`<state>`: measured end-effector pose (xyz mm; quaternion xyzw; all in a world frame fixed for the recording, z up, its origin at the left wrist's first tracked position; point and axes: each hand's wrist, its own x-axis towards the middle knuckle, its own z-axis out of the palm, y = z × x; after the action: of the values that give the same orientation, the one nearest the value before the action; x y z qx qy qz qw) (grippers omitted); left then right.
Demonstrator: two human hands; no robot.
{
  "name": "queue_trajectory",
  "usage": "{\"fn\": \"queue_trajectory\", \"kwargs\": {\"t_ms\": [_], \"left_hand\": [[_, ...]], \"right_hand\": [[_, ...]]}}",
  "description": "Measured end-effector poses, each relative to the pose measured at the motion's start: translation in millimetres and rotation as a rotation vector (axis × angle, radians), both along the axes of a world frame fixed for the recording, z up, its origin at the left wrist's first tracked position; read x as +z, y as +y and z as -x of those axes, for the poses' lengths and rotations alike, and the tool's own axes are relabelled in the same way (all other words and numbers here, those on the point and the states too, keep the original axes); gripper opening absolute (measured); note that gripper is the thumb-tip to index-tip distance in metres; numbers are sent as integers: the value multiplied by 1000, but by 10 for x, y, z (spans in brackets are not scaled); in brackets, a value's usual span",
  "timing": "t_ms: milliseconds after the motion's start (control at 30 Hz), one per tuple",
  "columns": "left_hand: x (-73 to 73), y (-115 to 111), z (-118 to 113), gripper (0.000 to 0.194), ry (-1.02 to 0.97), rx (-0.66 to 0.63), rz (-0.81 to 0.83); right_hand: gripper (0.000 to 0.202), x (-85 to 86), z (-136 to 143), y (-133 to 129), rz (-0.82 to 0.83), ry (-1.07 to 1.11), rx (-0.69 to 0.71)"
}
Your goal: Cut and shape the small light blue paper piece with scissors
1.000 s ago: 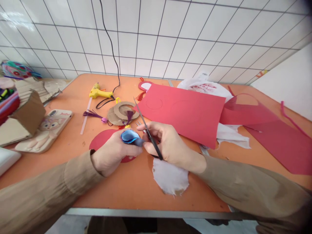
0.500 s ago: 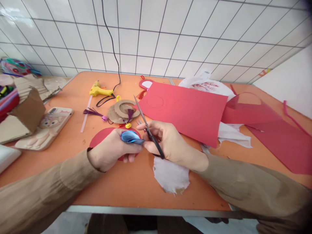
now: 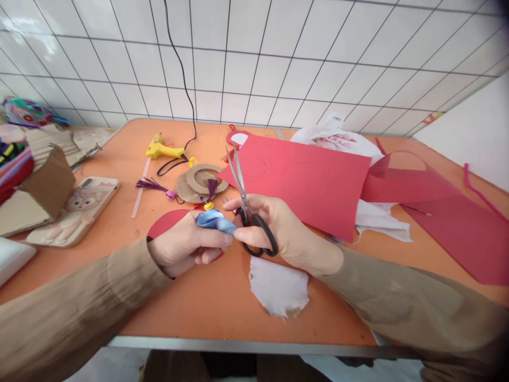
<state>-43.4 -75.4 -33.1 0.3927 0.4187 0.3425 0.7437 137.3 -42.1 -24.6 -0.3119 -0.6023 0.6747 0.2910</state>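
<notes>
My left hand is closed on a folded piece of blue cloth, which sticks out between thumb and fingers. My right hand holds black-handled scissors, their blades a little apart and pointing away from me. The thumb and fingertips of that hand also reach the right end of the blue cloth. Beneath my left hand lies a red paper disc, partly covered. A frayed white cloth piece rests on the table just below my right hand.
Cardboard rings with tassels and bells lie behind my hands. A yellow glue gun with a black cord is at the back left. A large red sheet spreads at right. On the left are a phone and a cardboard box.
The scissors have turned in my right hand, so both blades and handle loops now show. The blue cloth has tilted and looks flatter, its open fold less visible.
</notes>
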Motion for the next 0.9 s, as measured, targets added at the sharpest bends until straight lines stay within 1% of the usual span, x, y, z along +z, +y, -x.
{"fn": "queue_trajectory", "kwargs": {"t_ms": [100, 233, 300, 367, 467, 567, 667, 800, 900], "left_hand": [[14, -8, -3, 22, 4, 8, -18], [32, -9, 0, 24, -18, 34, -54], [46, -3, 2, 27, -35, 52, -87], [61, 4, 8, 29, -72, 97, -120], [83, 17, 25, 30, -115, 164, -155], [108, 31, 55, 31, -88, 214, -196], [136, 47, 89, 30, -54, 260, -233], [161, 61, 123, 25, -46, 283, -273], [166, 60, 139, 23, -35, 315, -302]], "right_hand": [[28, 4, -2, 19, -29, -2, -23], [27, 28, 2, 27, -51, 5, -163], [27, 48, -6, 16, -60, 29, -182], [30, 71, -27, -1, -73, 49, -146], [43, 99, -80, -16, -130, 34, -71], [53, 110, -135, -5, -194, 22, 14], [58, 110, -161, 19, -271, -19, 105], [56, 92, -165, 34, -312, -94, 214], [50, 38, -190, 43, -310, -87, 245]]}}
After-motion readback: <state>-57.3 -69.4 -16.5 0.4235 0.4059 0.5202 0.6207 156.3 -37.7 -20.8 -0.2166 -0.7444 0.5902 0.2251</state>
